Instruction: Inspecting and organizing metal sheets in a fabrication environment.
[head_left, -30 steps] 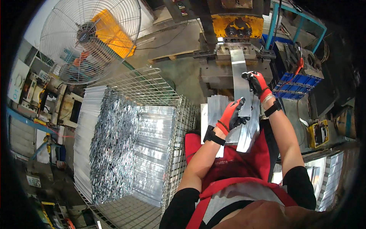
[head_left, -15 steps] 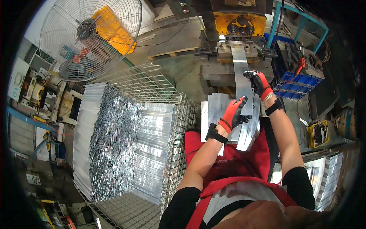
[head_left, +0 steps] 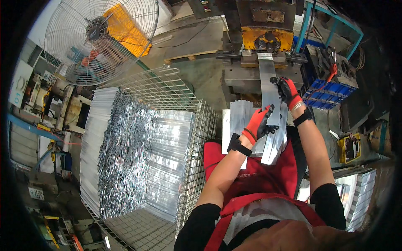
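Workshop press ahead: both hands' grip clamped on metal strip (right higher, left lower).

floor: concrete | L: big cage fan, wire-mesh bin | R: blue crate

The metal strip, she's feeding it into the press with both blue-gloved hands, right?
Not quite: the gloves are red and black, not blue. The head view shows the left hand and right hand both gripping the metal strip that leads into the press.
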`<action>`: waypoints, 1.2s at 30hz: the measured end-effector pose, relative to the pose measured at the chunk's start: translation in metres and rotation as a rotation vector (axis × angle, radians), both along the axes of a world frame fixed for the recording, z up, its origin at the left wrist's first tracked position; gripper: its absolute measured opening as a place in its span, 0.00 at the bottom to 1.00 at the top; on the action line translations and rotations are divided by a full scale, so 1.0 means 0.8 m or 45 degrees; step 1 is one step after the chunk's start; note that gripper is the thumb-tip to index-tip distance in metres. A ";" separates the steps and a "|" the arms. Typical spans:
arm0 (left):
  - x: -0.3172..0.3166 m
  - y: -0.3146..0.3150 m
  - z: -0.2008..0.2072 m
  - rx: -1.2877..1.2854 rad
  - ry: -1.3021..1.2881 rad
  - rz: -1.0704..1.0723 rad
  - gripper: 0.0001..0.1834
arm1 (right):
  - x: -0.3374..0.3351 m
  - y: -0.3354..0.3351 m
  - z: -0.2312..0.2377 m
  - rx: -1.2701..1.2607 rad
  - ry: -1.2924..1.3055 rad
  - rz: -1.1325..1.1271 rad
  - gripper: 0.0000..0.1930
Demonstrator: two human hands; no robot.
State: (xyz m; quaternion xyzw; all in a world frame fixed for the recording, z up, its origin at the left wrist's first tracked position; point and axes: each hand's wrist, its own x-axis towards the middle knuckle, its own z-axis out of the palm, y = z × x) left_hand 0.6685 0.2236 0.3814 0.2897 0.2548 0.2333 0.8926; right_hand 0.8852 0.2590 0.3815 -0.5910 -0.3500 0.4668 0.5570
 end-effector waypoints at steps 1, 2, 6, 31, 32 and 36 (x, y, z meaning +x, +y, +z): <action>0.003 -0.002 -0.001 0.168 0.063 -0.005 0.25 | 0.003 0.000 -0.001 -0.001 0.016 -0.014 0.15; 0.004 -0.001 -0.001 0.197 0.064 -0.021 0.24 | 0.010 0.006 -0.020 0.176 0.088 -0.006 0.13; -0.002 0.008 0.003 0.025 -0.054 -0.067 0.23 | 0.000 0.012 -0.023 0.511 0.128 0.119 0.13; -0.117 -0.151 -0.035 0.672 0.507 -0.207 0.18 | -0.117 -0.215 -0.053 0.054 0.849 0.018 0.06; -0.115 -0.151 -0.023 0.906 0.727 -0.071 0.14 | -0.107 -0.214 -0.070 0.073 0.722 0.107 0.09; -0.130 -0.141 -0.023 0.736 0.827 0.057 0.12 | -0.108 -0.212 -0.047 -0.092 0.326 0.260 0.19</action>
